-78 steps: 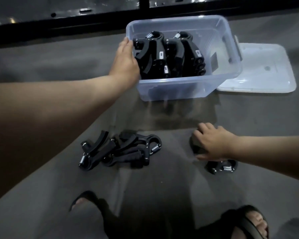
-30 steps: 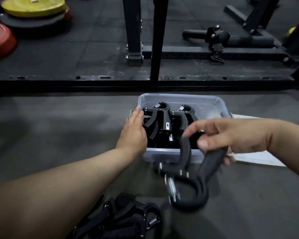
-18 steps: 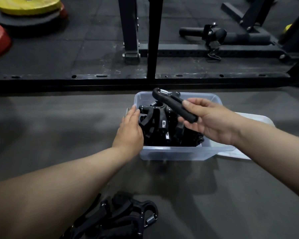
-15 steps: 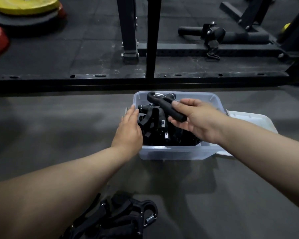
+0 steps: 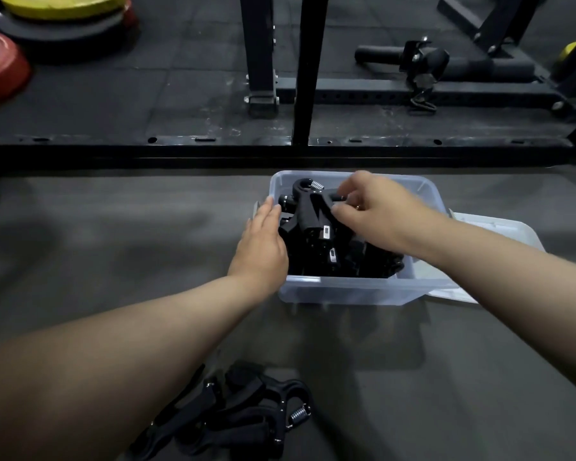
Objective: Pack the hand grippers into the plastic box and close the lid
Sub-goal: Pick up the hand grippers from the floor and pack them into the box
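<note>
- Dark rubber gym floor [image 5: 479,377] fills the head view, matte and slightly mottled; behind it runs a black steel rack frame [image 5: 300,71] with bolt holes, and round weight plates [image 5: 0,64], yellow and red, sit at the upper left, cut off by the edge.
- A translucent plastic box [image 5: 346,291] with rounded corners stands on the floor, packed with black hand grippers [image 5: 326,247] standing close together.
- The left hand [image 5: 260,251] lies flat and open against the box's left wall.
- The right hand [image 5: 376,207] pinches the handle of the top gripper [image 5: 308,207], whose coil spring shows; the fingertips are blurred.
- The clear lid [image 5: 499,227] lies flat beside the box, partly hidden by the right forearm.
- A loose pile of grippers [image 5: 246,417] lies on the near floor, partly covered by the left arm.
</note>
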